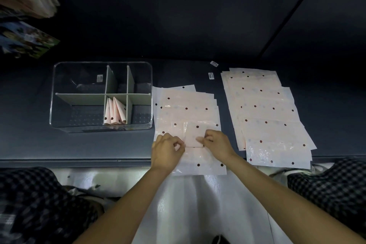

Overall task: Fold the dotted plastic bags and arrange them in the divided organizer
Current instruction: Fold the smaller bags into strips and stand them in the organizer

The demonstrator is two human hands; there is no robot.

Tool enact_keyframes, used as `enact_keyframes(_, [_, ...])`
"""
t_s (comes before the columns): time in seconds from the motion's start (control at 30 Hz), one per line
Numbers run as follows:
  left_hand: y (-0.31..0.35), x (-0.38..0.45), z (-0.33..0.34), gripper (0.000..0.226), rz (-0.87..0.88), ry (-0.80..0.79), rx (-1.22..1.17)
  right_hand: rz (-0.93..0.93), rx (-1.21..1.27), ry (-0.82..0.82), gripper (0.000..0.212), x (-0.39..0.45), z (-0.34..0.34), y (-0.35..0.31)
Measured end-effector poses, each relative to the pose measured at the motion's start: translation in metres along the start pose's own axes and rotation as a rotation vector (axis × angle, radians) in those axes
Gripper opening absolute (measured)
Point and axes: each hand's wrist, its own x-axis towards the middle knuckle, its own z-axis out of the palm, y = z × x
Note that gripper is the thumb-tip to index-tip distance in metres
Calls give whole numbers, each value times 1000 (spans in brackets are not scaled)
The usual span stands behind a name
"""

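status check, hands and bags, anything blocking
Left hand and right hand pinching a small folded pink dotted plastic bag. Clear divided organizer holds folded triangles, middle front slot. Nothing in the way.

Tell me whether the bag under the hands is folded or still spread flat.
Partly folded. The bag is a narrow strip, far smaller than the spread bags beneath it; left hand and right hand pinch its edges.
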Motion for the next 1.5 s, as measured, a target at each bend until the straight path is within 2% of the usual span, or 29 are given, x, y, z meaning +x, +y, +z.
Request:
enact_keyframes(0.1, [1,1,2,9,-20,-7,-6,14,-151,-16,49,10,1,-8])
enact_keyframes(0.23, [2,2,3,18,-26,-8,16,17,-206,-27,55,17,1,-14])
enact_keyframes(0.67, [5,4,1,17,-64,-39,-18,43,-338,-67,52,28,4,-22])
enact_keyframes(0.73, [6,1,1,11,-38,-32,56,59,-343,-72,51,30,5,-23])
enact_keyframes(0.8, [9,-6,1,22,36,30,142,76,-350,-77,51,31,6,-24])
enact_keyframes(0.87, [14,-11,1,36,214,85,188,84,-357,-76,51,32,6,-24])
enact_keyframes(0.97, [14,-15,7,63,465,-81,408,86,-362,-61,50,32,6,-24])
enact_keyframes(1.07, [3,-15,12,77,476,-219,603,78,-353,-54,51,33,7,-25])
enact_keyframes(1.27, [-12,-13,1,78,540,-324,676,172,-347,-50,50,34,8,-29])
enact_keyframes(1.3, [-12,-13,0,78,542,-334,681,184,-348,-16,48,33,7,-30])
enact_keyframes(1.37, [-12,-12,-1,78,542,-353,680,145,-322,164,38,28,5,-31])
enact_keyframes(1.4, [-12,-12,0,79,540,-354,678,75,-252,250,31,24,3,-32])
enact_keyframes(1.43, [-12,-12,0,79,538,-351,675,-1,-141,257,25,21,3,-34])
enact_keyframes(1.5, [-13,-11,1,79,538,-354,672,-80,108,35,16,17,6,-41])
